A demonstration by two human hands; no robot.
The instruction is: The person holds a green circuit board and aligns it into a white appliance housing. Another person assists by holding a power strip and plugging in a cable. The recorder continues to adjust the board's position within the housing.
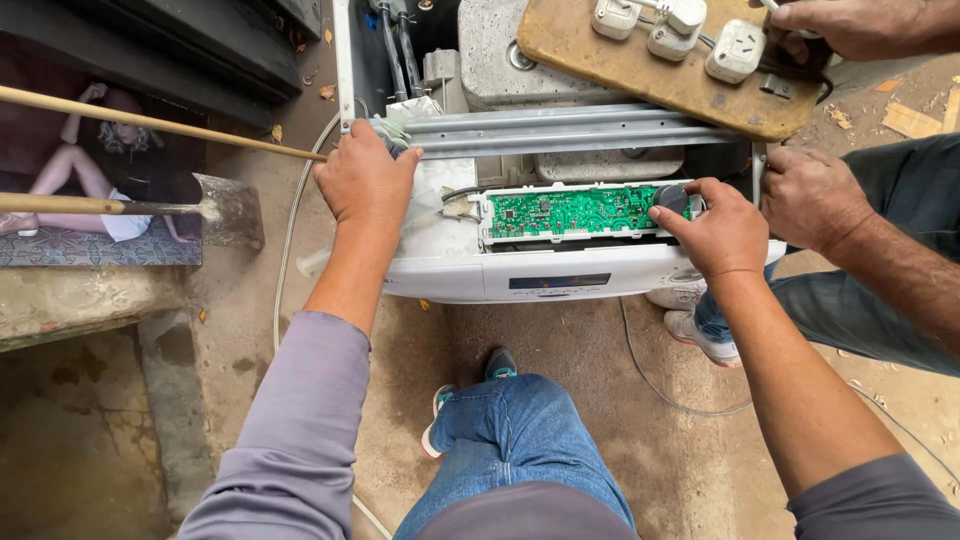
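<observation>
I look down at an opened white washing machine point(450, 275) with its top off. My left hand point(365, 180) grips the machine's left top corner, by a grey metal cross rail point(560, 130). My right hand point(715, 230) rests on the right end of the green circuit board point(570, 212) set in the white control panel, fingers on a dark round knob part point(672, 197). Another person's hand point(810, 195) holds the machine's right edge, and their other hand point(850, 25) touches a wooden board point(650, 75) carrying white sockets.
A shovel point(225, 210) and a wooden pole point(150, 122) lie at the left over a printed poster. A grey concrete block point(500, 50) sits inside the machine. Cables trail on the dirt floor point(600, 400). My knee and shoe are below; the other person's shoe point(700, 335) is right.
</observation>
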